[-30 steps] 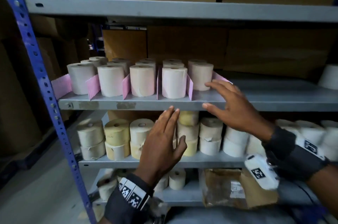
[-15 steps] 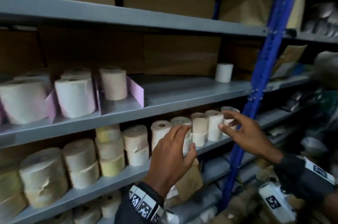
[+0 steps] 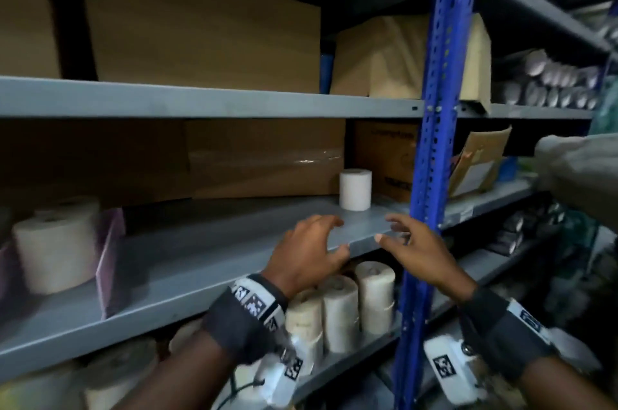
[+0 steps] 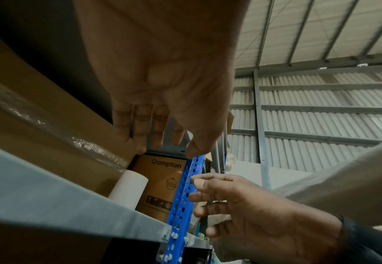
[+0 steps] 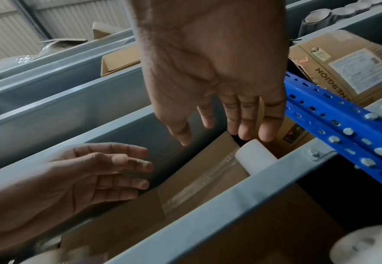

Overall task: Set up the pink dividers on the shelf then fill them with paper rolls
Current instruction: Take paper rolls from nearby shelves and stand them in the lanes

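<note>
A lone white paper roll (image 3: 355, 189) stands upright at the back right of the grey shelf (image 3: 217, 252), in front of cardboard boxes. My left hand (image 3: 321, 239) and right hand (image 3: 391, 229) hover side by side at the shelf's front edge, short of the roll, fingers loosely curved and empty. Far left, a pink divider (image 3: 108, 262) stands beside a cream roll (image 3: 55, 249). The left wrist view shows my left hand (image 4: 167, 148) above the white roll (image 4: 128, 189). In the right wrist view my right hand (image 5: 214, 137) reaches toward the roll (image 5: 255, 157), not touching it.
A blue perforated upright (image 3: 431, 175) stands just right of my right hand. Cardboard boxes (image 3: 264, 158) line the back of the shelf. Cream rolls (image 3: 341, 309) fill the shelf below. A grey sleeve-like shape (image 3: 582, 175) juts in at the far right.
The view has swung right along the shelf. Both hands have risen from the lower shelf's rolls to the middle shelf's front edge, closer to the lone white roll, still empty.
</note>
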{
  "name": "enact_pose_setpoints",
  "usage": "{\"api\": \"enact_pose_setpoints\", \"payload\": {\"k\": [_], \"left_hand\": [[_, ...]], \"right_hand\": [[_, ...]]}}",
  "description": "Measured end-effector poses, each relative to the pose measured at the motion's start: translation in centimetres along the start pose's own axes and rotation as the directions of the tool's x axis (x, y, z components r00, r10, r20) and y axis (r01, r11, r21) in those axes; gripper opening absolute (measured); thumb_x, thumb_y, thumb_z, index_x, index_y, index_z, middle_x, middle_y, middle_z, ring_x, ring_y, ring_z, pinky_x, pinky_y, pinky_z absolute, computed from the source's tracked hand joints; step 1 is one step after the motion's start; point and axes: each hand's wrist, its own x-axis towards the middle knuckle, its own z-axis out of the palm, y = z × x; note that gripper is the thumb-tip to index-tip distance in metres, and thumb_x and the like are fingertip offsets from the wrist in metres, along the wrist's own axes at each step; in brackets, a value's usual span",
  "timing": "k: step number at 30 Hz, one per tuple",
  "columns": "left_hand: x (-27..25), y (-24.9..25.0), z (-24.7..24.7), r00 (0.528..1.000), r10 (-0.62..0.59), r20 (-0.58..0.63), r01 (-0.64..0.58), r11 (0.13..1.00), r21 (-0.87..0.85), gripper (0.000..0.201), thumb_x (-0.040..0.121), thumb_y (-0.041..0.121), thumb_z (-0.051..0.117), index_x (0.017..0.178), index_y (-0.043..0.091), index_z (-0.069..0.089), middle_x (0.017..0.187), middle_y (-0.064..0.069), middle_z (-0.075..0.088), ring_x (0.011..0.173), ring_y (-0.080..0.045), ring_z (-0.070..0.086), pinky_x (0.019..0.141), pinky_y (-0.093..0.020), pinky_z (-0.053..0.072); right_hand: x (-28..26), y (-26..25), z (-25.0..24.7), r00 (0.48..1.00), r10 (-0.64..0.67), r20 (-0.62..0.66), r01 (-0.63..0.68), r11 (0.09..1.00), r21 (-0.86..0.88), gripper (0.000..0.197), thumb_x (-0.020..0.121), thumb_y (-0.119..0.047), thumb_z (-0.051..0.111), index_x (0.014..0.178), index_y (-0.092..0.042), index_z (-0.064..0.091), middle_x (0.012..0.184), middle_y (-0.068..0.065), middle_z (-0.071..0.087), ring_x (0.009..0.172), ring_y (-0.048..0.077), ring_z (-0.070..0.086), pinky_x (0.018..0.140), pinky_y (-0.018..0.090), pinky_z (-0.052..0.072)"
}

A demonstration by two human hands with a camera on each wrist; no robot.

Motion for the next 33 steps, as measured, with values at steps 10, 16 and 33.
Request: {"api": "enact_pose_setpoints", "payload": {"k": [10, 16, 33], "left_hand": [[15.6, -4.1, -0.3, 0.990, -0.054, 0.130, 0.065, 0.994, -0.084, 0.028, 0.094, 0.032, 0.073, 0.113, 0.012, 0.071, 0.101, -0.008, 0.072, 0.093, -0.022, 0.066, 0.078, -0.027, 0.046], [22.6, -7.6, 2.4, 0.974, -0.042, 0.221, 0.079, 0.984, -0.162, 0.025, 0.095, 0.029, 0.073, 0.102, 0.005, 0.074, 0.105, -0.007, 0.075, 0.102, -0.023, 0.068, 0.093, -0.036, 0.054], [35.5, -14.9, 10.2, 0.771, -0.092, 0.630, 0.253, 0.952, -0.170, 0.069, 0.089, 0.054, 0.075, 0.147, 0.033, 0.043, 0.119, 0.010, 0.065, 0.110, -0.015, 0.066, 0.075, -0.025, 0.054]], "right_hand": [[14.0, 0.7, 1.1, 0.995, 0.081, 0.050, -0.080, 0.996, -0.033, 0.065, 0.083, -0.043, 0.073, 0.140, -0.020, 0.051, 0.125, 0.000, 0.063, 0.110, 0.014, 0.060, 0.095, 0.035, 0.051], [21.3, 2.1, 2.0, 0.994, 0.073, 0.079, -0.066, 0.994, -0.083, 0.056, 0.080, -0.040, 0.078, 0.130, -0.024, 0.059, 0.114, 0.000, 0.066, 0.106, 0.021, 0.064, 0.083, 0.037, 0.056], [29.0, 4.2, 4.1, 0.953, 0.037, 0.301, -0.007, 0.995, -0.100, 0.045, 0.082, -0.021, 0.081, 0.124, -0.017, 0.067, 0.112, -0.002, 0.066, 0.089, 0.001, 0.062, 0.069, 0.008, 0.049]]}}
